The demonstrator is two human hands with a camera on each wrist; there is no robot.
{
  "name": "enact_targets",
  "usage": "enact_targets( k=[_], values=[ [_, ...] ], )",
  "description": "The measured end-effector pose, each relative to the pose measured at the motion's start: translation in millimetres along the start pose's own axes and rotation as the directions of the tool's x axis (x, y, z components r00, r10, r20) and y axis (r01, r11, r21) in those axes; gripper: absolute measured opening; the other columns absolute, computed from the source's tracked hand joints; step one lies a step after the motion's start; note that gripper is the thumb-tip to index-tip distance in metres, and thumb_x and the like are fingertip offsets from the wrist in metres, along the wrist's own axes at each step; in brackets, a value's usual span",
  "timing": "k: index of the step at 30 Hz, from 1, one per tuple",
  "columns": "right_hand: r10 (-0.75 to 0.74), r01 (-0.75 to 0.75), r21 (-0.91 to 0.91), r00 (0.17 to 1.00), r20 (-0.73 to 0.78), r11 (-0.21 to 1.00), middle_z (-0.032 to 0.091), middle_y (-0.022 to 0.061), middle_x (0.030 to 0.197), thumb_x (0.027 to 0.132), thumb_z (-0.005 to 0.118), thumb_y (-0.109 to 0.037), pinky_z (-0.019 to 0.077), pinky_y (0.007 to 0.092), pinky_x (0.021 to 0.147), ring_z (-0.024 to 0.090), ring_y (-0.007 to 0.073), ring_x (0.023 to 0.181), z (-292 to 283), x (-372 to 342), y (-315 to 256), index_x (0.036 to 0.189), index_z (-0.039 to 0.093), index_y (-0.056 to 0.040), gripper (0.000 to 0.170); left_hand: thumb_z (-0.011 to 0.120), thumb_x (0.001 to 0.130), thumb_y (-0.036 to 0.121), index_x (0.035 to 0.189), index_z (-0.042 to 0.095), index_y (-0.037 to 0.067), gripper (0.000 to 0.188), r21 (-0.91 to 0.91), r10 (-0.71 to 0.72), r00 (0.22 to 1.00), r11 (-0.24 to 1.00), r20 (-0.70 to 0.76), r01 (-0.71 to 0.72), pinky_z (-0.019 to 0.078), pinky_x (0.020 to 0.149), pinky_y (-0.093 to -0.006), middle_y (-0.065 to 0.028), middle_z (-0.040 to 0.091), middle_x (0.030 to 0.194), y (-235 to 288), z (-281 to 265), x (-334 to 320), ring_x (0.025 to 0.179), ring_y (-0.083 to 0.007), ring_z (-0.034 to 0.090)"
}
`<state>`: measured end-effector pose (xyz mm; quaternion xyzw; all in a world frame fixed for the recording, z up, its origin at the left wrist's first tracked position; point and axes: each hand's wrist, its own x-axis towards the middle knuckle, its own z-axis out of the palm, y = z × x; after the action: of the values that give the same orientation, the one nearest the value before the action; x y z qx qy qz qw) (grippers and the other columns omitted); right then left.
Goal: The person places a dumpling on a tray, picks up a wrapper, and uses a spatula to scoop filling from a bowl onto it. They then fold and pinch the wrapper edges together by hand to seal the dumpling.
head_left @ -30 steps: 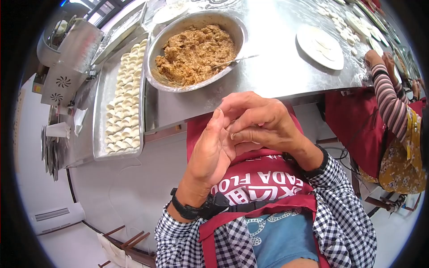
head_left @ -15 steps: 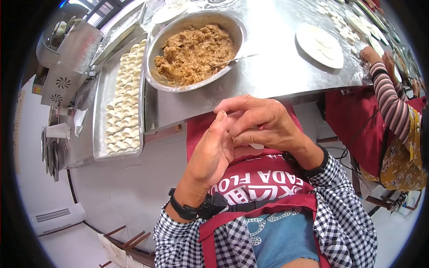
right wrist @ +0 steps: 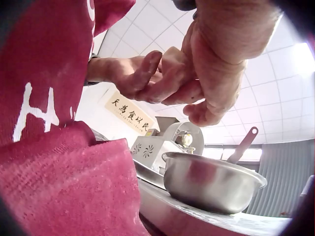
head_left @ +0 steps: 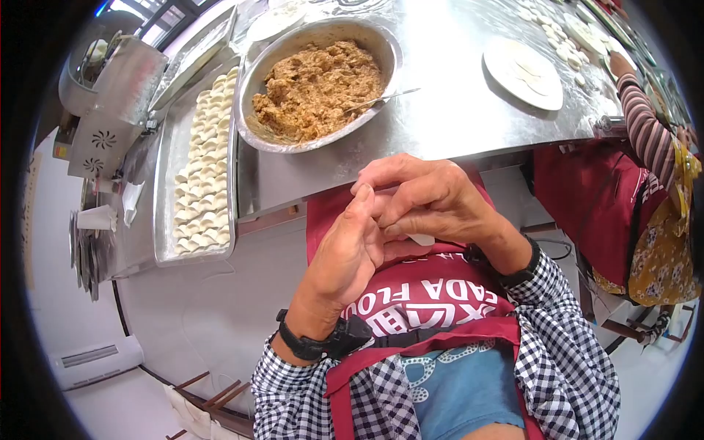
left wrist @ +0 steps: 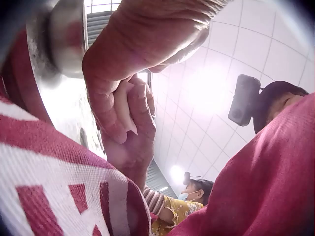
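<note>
Both hands meet in front of the apron, at the near side of the metal table. Between their fingers is a dumpling of pale dough, its folded edge visible in the left wrist view. From the head, only a white sliver of it peeks out below the right fingers. My left hand holds it from the left, thumb pointing up. Over it curls my right hand, thumb and fingers pinching the dough. A large metal bowl of brown minced filling stands beyond the hands, a utensil handle leaning on its rim.
Left of the bowl, a metal tray carries rows of finished dumplings. A white plate with flat wrappers lies at the right, near scattered dough pieces. Another person works on the right. A steel machine stands at far left.
My hands stay almost in place, with small finger shifts; a white edge of dough now shows below the right fingers. The other person's arm has reached farther across the table.
</note>
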<state>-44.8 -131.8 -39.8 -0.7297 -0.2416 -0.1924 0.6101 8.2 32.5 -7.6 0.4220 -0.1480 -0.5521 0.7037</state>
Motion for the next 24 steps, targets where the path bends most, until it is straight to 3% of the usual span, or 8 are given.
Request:
enact_targets(
  k=[3, 10, 12, 16, 19, 21, 24],
  values=[
    [0.093, -0.092, 0.022, 0.995, -0.047, 0.996, 0.053, 0.0165, 0.12, 0.065, 0.075, -0.008, 0.0434, 0.034, 0.088, 0.055, 0.0254, 0.105, 5, 3, -14, 0.094, 0.065, -0.003, 0.032, 0.022, 0.096, 0.044, 0.12, 0.044, -0.006, 0.059, -0.078, 0.043, 0.994, 0.996, -0.097, -0.051, 0.0446, 0.091, -0.039, -0.0186, 0.05, 0.118, 2, 9, 0, 0.108, -0.0276, 0.052],
    [0.079, -0.083, -0.03, 0.99, -0.114, 0.996, 0.049, 0.0172, 0.125, 0.064, 0.075, -0.009, 0.0437, 0.0347, 0.09, 0.055, 0.0259, 0.106, 10, -1, -13, 0.103, 0.064, -0.003, 0.041, 0.023, 0.096, 0.043, 0.122, 0.039, -0.004, 0.056, -0.145, 0.104, 0.984, 0.981, -0.144, -0.125, 0.044, 0.091, -0.0377, -0.016, 0.048, 0.118, 1, 7, -1, 0.11, -0.0263, 0.049],
    [0.058, -0.052, 0.047, 0.99, -0.126, 0.998, 0.047, 0.0171, 0.128, 0.063, 0.076, -0.01, 0.0439, 0.0344, 0.09, 0.055, 0.0264, 0.107, 14, -4, -8, 0.105, 0.063, -0.0029, 0.045, 0.024, 0.096, 0.044, 0.122, 0.039, -0.003, 0.056, -0.146, 0.096, 0.988, 0.983, -0.12, -0.113, 0.0436, 0.091, -0.0383, -0.0161, 0.047, 0.119, 3, 8, -1, 0.11, -0.0263, 0.049],
    [0.037, -0.043, -0.044, 0.991, -0.129, 0.998, 0.046, 0.0174, 0.126, 0.063, 0.074, -0.005, 0.0472, 0.0317, 0.084, 0.055, 0.0251, 0.106, 15, -3, -7, 0.101, 0.064, -0.004, 0.039, 0.024, 0.096, 0.044, 0.122, 0.038, -0.003, 0.055, -0.141, 0.085, 0.985, 0.984, -0.147, -0.106, 0.0435, 0.092, -0.0391, -0.0164, 0.048, 0.118, 1, 5, 0, 0.108, -0.0266, 0.051],
    [0.102, -0.107, -0.014, 0.975, -0.199, 0.994, 0.045, 0.0171, 0.129, 0.065, 0.077, -0.015, 0.044, 0.0347, 0.089, 0.052, 0.0261, 0.111, 12, -2, -15, 0.105, 0.063, -0.003, 0.044, 0.024, 0.096, 0.043, 0.122, 0.037, -0.002, 0.054, -0.111, 0.135, 0.976, 0.982, -0.171, -0.155, 0.044, 0.091, -0.0391, -0.0165, 0.051, 0.115, -1, 4, -1, 0.107, -0.0269, 0.052],
    [0.026, -0.047, -0.153, 0.99, -0.138, 0.987, 0.045, 0.0171, 0.13, 0.065, 0.077, -0.019, 0.0438, 0.0357, 0.089, 0.05, 0.0258, 0.113, 9, -2, -11, 0.105, 0.063, -0.003, 0.045, 0.022, 0.098, 0.039, 0.121, 0.041, -0.002, 0.051, -0.142, 0.154, 0.963, 0.972, -0.221, -0.188, 0.0454, 0.086, -0.0341, -0.0128, 0.054, 0.111, 3, 9, -1, 0.102, -0.0215, 0.055],
    [0.031, -0.051, -0.104, 0.982, -0.185, 0.993, 0.047, 0.0178, 0.126, 0.062, 0.078, -0.015, 0.0457, 0.0322, 0.083, 0.051, 0.0261, 0.109, 15, -2, -11, 0.101, 0.063, -0.0024, 0.043, 0.022, 0.098, 0.039, 0.121, 0.041, -0.001, 0.05, -0.134, 0.158, 0.957, 0.972, -0.243, -0.194, 0.0458, 0.086, -0.0347, -0.0126, 0.054, 0.112, 3, 9, -1, 0.101, -0.0218, 0.055]
  ],
)
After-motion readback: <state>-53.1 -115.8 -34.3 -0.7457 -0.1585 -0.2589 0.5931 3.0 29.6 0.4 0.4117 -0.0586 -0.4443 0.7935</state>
